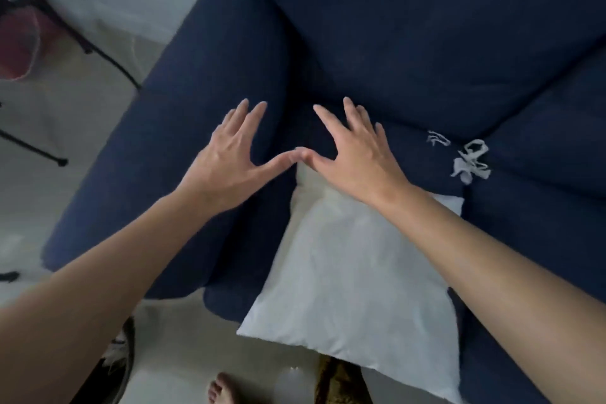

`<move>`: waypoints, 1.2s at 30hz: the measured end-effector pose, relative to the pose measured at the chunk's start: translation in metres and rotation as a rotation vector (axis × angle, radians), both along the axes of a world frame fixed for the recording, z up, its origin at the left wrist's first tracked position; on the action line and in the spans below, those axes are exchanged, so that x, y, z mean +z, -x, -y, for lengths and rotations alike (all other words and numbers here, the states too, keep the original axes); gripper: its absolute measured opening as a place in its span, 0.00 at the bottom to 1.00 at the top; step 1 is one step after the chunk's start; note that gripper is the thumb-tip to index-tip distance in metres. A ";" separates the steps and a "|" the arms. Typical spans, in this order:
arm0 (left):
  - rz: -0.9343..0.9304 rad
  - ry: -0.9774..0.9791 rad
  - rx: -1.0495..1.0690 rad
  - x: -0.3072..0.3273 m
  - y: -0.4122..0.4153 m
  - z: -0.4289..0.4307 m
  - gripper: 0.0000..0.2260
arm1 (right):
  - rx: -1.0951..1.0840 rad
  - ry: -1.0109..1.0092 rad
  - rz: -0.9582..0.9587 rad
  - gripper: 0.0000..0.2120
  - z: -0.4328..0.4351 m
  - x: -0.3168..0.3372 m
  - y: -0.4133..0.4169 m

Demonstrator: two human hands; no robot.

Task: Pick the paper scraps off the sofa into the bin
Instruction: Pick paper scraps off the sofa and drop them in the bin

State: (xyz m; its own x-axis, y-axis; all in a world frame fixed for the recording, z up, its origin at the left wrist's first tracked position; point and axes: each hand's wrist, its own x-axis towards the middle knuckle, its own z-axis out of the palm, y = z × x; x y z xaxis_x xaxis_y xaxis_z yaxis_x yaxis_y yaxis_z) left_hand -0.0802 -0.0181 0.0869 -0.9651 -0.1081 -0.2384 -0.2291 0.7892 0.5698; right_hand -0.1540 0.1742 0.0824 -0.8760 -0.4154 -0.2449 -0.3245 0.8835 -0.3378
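Both hands spread flat and empty, left hand [226,157] and right hand [354,154] thumb-tips touching over the sofa [393,26]; scraps [470,159] bunched near the cushion seam, right of the pillow [344,272], likely featherlight, limp, easily torn: best pinched gently at the thickest clump.

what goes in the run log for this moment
left hand open, empty | right hand open, empty | thumbs touching | paper scraps on sofa | white pillow
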 end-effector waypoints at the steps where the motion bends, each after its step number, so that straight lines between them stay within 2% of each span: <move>1: 0.004 -0.003 -0.046 -0.003 0.018 -0.025 0.44 | -0.054 0.000 -0.001 0.40 -0.029 -0.002 0.009; 6: 0.087 -0.021 -0.240 -0.028 0.095 -0.149 0.43 | -0.311 0.003 0.035 0.41 -0.170 -0.021 0.040; 13: 0.152 0.033 -0.434 -0.079 0.173 -0.269 0.44 | -0.482 -0.006 0.089 0.41 -0.299 -0.078 0.074; 17: 0.153 0.104 -0.520 -0.124 0.217 -0.314 0.44 | -0.484 -0.045 0.129 0.40 -0.342 -0.120 0.102; 22: 0.098 0.293 -0.672 -0.180 0.269 -0.343 0.35 | -0.427 -0.114 0.231 0.42 -0.368 -0.173 0.148; 26: 0.007 0.419 -0.764 -0.206 0.287 -0.363 0.30 | -0.397 -0.140 0.184 0.42 -0.374 -0.210 0.170; 30: -0.062 0.522 -0.822 -0.227 0.292 -0.372 0.24 | -0.323 -0.141 0.141 0.39 -0.375 -0.227 0.180; 33: -0.134 0.459 -0.792 -0.233 0.293 -0.371 0.15 | -0.308 -0.069 0.172 0.35 -0.373 -0.234 0.186; 34: -0.132 0.428 -0.777 -0.233 0.293 -0.371 0.14 | -0.318 -0.032 0.181 0.32 -0.373 -0.234 0.187; 36: -0.113 0.351 -0.751 -0.230 0.292 -0.370 0.13 | -0.381 0.024 0.152 0.18 -0.375 -0.235 0.187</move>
State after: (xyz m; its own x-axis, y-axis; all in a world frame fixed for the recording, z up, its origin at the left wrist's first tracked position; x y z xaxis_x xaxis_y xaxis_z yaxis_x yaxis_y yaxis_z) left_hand -0.3720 0.3515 -0.1434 -0.8261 0.5238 -0.2081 0.4727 0.8449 0.2504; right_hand -0.3409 0.5487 -0.1525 -0.9229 -0.0751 -0.3777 0.0800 0.9220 -0.3789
